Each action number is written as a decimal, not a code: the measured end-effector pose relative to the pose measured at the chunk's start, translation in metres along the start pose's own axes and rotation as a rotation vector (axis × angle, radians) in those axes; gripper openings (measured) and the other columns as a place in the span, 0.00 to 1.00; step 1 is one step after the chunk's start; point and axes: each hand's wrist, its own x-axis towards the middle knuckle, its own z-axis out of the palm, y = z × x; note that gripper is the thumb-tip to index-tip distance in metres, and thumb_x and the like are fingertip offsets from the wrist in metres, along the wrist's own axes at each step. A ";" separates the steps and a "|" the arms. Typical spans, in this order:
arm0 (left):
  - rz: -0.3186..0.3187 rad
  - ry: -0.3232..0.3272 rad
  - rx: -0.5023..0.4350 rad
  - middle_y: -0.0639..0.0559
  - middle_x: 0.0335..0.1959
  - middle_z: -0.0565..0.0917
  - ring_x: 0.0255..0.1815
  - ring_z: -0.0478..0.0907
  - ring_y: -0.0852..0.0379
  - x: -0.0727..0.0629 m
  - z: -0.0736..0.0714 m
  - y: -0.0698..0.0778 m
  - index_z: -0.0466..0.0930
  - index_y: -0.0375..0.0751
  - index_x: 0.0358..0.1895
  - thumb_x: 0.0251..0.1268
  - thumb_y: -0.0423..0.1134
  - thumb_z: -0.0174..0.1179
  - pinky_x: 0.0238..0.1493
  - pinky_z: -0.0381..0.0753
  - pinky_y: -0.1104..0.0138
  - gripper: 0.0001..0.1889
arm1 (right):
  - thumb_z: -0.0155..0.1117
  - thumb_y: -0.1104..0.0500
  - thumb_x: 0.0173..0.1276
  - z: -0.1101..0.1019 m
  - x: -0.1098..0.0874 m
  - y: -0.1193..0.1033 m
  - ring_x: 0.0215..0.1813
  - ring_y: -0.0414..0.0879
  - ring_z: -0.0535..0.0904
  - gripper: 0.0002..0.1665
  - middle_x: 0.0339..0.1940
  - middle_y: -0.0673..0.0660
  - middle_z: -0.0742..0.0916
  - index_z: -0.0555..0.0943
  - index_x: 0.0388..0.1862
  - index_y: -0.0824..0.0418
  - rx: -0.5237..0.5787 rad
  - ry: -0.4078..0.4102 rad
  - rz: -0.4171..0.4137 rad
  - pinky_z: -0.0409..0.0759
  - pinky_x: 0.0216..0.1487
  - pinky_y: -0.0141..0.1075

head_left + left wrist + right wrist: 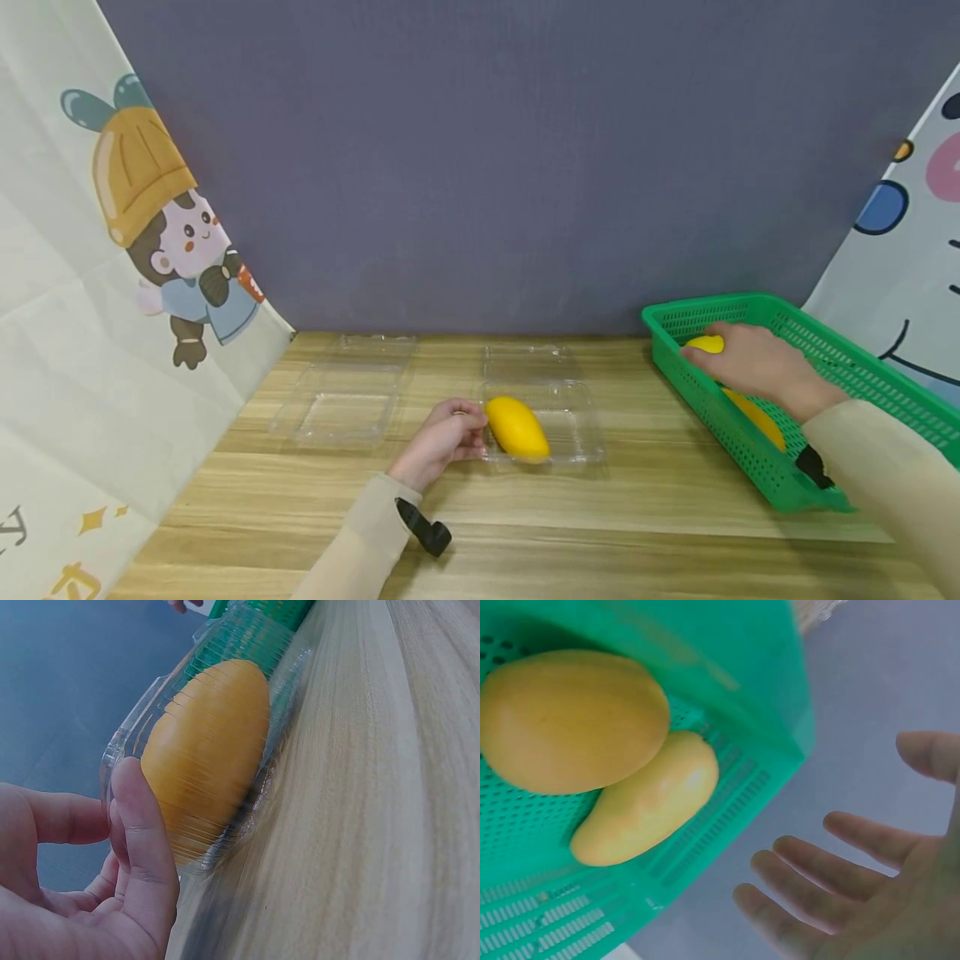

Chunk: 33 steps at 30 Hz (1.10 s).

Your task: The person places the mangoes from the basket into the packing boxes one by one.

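A yellow mango [517,429] lies in the right-hand clear plastic container [577,433], tilted across its left side. My left hand [446,442] pinches that container's left edge between thumb and fingers, as the left wrist view shows at the rim [120,742]. Over the green basket [750,467] is my right hand [757,367], fingers spread and holding nothing in the right wrist view. Two mangoes rest inside the basket: an orange-yellow mango [574,720] and, touching it, a paler mango [649,799]. The right hand partly hides them in the head view.
A second clear container [345,417], its lid folded back, sits on the wooden table [525,542] to the left. A dark grey panel [465,167] stands behind the table. Printed cloths [60,350] hang at both sides.
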 end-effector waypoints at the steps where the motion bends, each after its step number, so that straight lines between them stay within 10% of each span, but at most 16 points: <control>1: -0.001 -0.001 0.000 0.45 0.28 0.75 0.22 0.74 0.56 0.000 0.000 0.000 0.69 0.32 0.46 0.62 0.32 0.57 0.29 0.82 0.66 0.12 | 0.39 0.26 0.64 0.000 0.001 0.004 0.57 0.75 0.65 0.56 0.62 0.78 0.67 0.61 0.66 0.74 0.003 -0.009 0.002 0.70 0.44 0.65; 33: -0.006 -0.001 -0.008 0.45 0.28 0.75 0.22 0.74 0.56 0.001 -0.001 -0.001 0.68 0.32 0.47 0.63 0.33 0.57 0.29 0.82 0.66 0.13 | 0.44 0.29 0.65 0.012 0.009 0.052 0.57 0.80 0.60 0.58 0.63 0.85 0.57 0.53 0.67 0.81 0.068 -0.311 0.046 0.72 0.42 0.61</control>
